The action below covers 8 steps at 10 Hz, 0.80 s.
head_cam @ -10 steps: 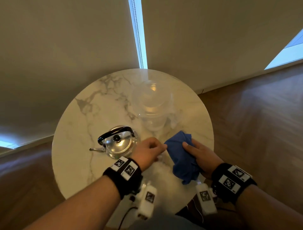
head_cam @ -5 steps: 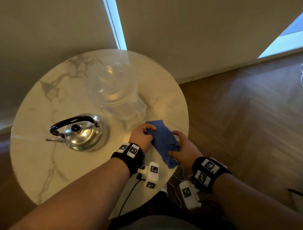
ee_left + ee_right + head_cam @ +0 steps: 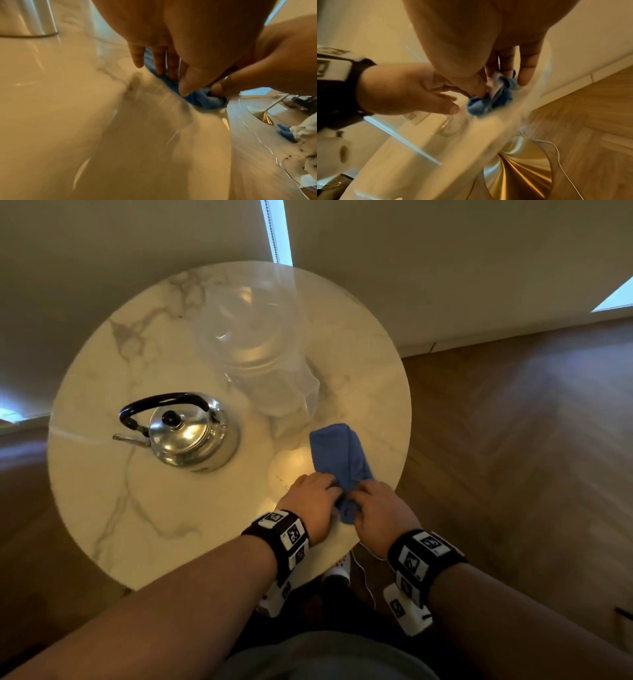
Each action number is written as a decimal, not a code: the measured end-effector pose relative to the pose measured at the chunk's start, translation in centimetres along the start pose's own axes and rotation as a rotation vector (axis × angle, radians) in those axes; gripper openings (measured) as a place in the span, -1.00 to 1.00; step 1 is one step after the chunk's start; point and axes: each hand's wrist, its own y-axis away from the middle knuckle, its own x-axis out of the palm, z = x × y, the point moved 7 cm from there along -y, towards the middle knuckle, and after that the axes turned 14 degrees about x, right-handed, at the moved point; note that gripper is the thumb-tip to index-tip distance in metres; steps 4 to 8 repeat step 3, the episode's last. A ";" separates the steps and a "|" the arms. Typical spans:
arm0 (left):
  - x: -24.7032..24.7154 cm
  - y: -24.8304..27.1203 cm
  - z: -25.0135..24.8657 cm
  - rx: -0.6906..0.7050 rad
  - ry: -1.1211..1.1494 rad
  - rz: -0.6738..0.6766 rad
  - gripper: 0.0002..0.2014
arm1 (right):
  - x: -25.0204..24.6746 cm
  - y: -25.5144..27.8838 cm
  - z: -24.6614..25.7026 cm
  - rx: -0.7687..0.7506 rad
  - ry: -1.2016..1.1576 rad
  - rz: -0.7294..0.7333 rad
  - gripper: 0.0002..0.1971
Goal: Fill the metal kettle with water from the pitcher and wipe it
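Observation:
The metal kettle (image 3: 186, 436), black handle up and lid on, stands at the left of the round marble table (image 3: 154, 518). The clear pitcher (image 3: 255, 350) stands behind it at mid-table. A blue cloth (image 3: 337, 455) lies stretched away from me near the right front edge. Both hands are at its near end. My left hand (image 3: 330, 495) presses straight fingertips (image 3: 160, 70) onto the cloth (image 3: 197, 98). My right hand (image 3: 359, 495) pinches the bunched end of the cloth (image 3: 488, 104) between thumb and fingers (image 3: 526, 73). Neither hand touches the kettle or pitcher.
The table edge (image 3: 394, 501) runs just right of the hands, with wooden floor (image 3: 513, 474) beyond. A gold table base (image 3: 518, 169) and a white cable (image 3: 556, 148) lie below. A wall stands close behind the table. A shoe (image 3: 337, 570) shows under the front edge.
Both hands have slid from the far and middle parts of the cloth to its near end, and the cloth now lies longer and narrower. Kettle and pitcher stay in place.

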 end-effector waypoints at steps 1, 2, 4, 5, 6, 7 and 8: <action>0.6 3.3 0.1 0.047 0.022 0.080 -0.50 | 0.4 0.1 -0.3 -0.008 0.016 0.070 -0.68; 1.3 9.3 1.1 0.020 0.100 0.094 -0.55 | 0.1 0.9 -0.5 -0.013 0.021 0.116 -0.56; 2.3 16.6 2.0 -0.050 0.203 0.145 -0.47 | -0.3 4.0 0.4 -0.001 0.175 0.239 -0.58; 2.3 16.6 2.0 -0.050 0.203 0.145 -0.47 | -0.3 4.0 0.4 -0.001 0.175 0.239 -0.58; 2.3 16.6 2.0 -0.050 0.203 0.145 -0.47 | -0.3 4.0 0.4 -0.001 0.175 0.239 -0.58; 2.3 16.6 2.0 -0.050 0.203 0.145 -0.47 | -0.3 4.0 0.4 -0.001 0.175 0.239 -0.58; 2.3 16.6 2.0 -0.050 0.203 0.145 -0.47 | -0.3 4.0 0.4 -0.001 0.175 0.239 -0.58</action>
